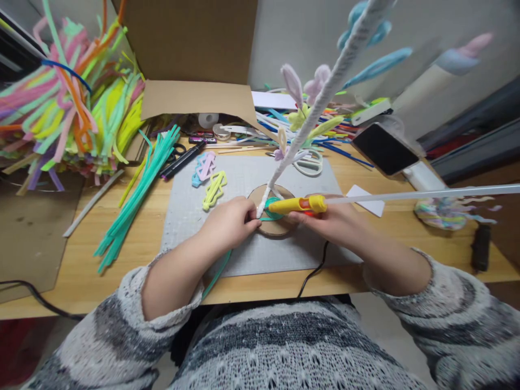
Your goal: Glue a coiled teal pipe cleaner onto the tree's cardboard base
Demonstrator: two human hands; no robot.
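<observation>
In my right hand is a yellow hot glue gun, a long clear glue stick jutting from its back. Its tip points left at a coil of green pipe cleaner on a round cardboard base. My left hand is closed at the base's left edge, pinching the green pipe cleaner near the foot of a white wrapped stem. The stem leans up to the right, with fuzzy pastel flowers behind it. A green tail runs down beneath my left wrist.
A grey cutting mat lies under the work, with fuzzy zigzag clips and scissors on it. Green pipe cleaners and a large multicoloured bundle are at left. A phone stands at right; a black cord crosses the front edge.
</observation>
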